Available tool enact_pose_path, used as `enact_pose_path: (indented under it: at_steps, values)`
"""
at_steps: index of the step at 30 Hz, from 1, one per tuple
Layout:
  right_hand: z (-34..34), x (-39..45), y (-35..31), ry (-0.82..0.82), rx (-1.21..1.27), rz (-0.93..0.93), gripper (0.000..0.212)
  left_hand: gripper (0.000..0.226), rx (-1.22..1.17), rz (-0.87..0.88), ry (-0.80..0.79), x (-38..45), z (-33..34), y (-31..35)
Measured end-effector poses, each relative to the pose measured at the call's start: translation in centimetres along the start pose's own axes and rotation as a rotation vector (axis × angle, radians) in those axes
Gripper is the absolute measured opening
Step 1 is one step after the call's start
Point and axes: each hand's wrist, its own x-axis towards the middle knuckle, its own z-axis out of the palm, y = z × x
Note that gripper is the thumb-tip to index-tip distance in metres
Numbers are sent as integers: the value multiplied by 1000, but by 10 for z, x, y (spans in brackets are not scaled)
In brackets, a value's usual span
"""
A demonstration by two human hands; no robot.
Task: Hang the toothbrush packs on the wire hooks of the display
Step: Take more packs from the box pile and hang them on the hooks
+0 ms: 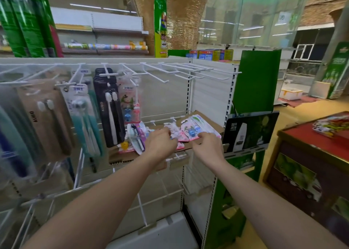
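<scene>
Several pink and blue toothbrush packs (pixel 190 128) lie on a cardboard sheet (pixel 211 121) resting across the lower hooks. My left hand (pixel 160 145) reaches into the pile, its fingers curled on a pink pack (pixel 176 133). To its right, my right hand (pixel 207 145) pinches the lower edge of a pink pack with a blue figure (pixel 194 132). Above them, bare white wire hooks (pixel 179 72) stick out from the display. A pink children's pack (pixel 130 99) and a black pack (pixel 108 105) hang further left.
More toothbrush packs (pixel 81 114) hang along the left of the display. A green panel (pixel 255 82) with a dark advert board (pixel 249 133) stands to the right. A red-topped table (pixel 317 143) stands at the far right. Lower hooks (pixel 143 211) jut out below my arms.
</scene>
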Motion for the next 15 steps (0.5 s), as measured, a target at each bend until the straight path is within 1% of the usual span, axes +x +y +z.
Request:
enact_pose_path:
  at_steps: [4, 6, 9, 12, 15]
  values:
    - [2, 36, 3, 6, -186, -37, 49, 42, 63, -73, -61, 39, 7, 6]
    - [6, 56, 7, 15, -281, -49, 48, 42, 82, -82, -89, 57, 12, 6]
    - [12, 87, 11, 10, -374, -11, 51, 46, 84, -98, -144, 81, 23, 3]
    - [16, 112, 15, -11, -436, 36, 50, 59, 134, -125, -191, 102, 35, 0]
    - [23, 125, 22, -17, -495, 82, 45, 69, 215, -89, -216, 118, 45, -1]
